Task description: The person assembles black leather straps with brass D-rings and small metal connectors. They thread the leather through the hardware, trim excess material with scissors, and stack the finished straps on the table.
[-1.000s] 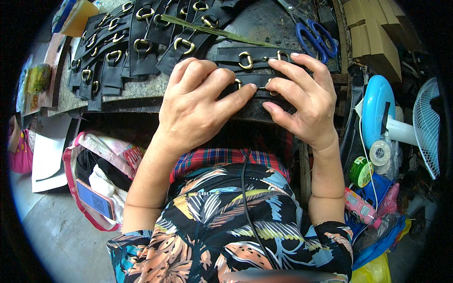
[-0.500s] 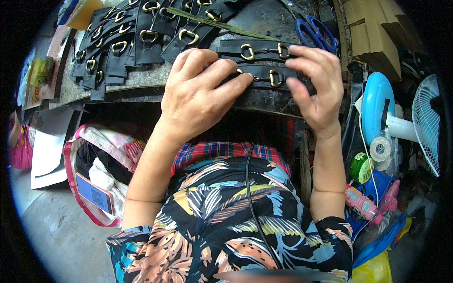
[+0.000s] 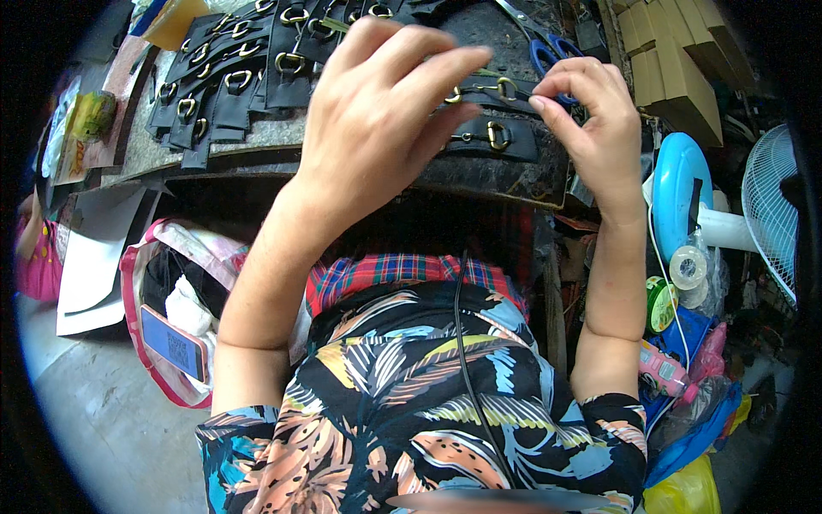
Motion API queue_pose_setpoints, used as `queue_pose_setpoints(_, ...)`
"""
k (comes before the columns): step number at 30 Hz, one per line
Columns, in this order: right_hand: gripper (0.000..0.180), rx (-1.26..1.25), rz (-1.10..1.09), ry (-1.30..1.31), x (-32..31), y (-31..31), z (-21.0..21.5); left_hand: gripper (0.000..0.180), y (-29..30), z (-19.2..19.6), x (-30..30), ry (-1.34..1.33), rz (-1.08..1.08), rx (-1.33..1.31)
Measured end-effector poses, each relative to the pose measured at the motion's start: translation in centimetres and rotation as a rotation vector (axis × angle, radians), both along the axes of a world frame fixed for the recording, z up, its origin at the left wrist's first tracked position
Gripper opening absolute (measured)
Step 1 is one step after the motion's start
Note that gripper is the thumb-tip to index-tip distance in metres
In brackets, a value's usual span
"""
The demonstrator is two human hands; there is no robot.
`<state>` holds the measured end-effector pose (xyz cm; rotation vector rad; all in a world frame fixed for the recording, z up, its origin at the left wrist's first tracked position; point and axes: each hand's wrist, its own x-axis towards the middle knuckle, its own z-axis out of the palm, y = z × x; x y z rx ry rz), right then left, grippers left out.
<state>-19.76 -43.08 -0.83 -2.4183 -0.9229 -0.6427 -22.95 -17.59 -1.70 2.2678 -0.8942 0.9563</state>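
Two black straps with brass-coloured metal fittings lie side by side on the dark bench in front of me. My left hand (image 3: pixel 385 111) is raised over their left part with its fingers apart and hides much of them. Nothing shows in it. Thumb and forefinger of my right hand (image 3: pixel 595 128) pinch the right end of the farther strap (image 3: pixel 479 92). Nearer to me, the other strap (image 3: pixel 518 144) lies flat, its D-shaped ring in sight. A pile of similar black straps (image 3: pixel 244 94) spreads to the left.
Blue-handled scissors (image 3: pixel 548 58) lie beyond my right hand. Cardboard boxes (image 3: pixel 681 86) are stacked at the far right. A blue and white fan (image 3: pixel 681 193) stands right of the bench, above bottles and bags. On the left a pink-edged bag (image 3: pixel 137 343) holds a phone (image 3: pixel 174 343).
My left hand has come off the nearer strap and risen away from me. My right hand has moved from beside the straps to pinch the farther one's end.
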Motion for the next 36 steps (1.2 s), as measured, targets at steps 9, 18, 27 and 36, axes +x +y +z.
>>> queue_pose_setpoints(9,0.042,0.617,0.219,0.498,0.5,1.9,2.0,0.011,-2.0,4.9,1.4,0.645,-0.258,-0.538)
queue_pose_setpoints(18,0.018,0.704,0.271,0.843,0.2,1.0,0.1,0.023,-0.8,1.8,1.2,0.838,-0.278,-0.838)
queue_pose_setpoints(27,0.024,0.128,0.051,0.41,1.0,-0.2,-1.1,0.009,-1.2,-1.4,0.1,0.15,0.345,0.213)
queue_pose_setpoints(36,0.017,0.089,-0.026,0.323,0.1,-1.2,-0.8,0.013,-1.1,-1.8,0.3,0.059,0.41,0.263)
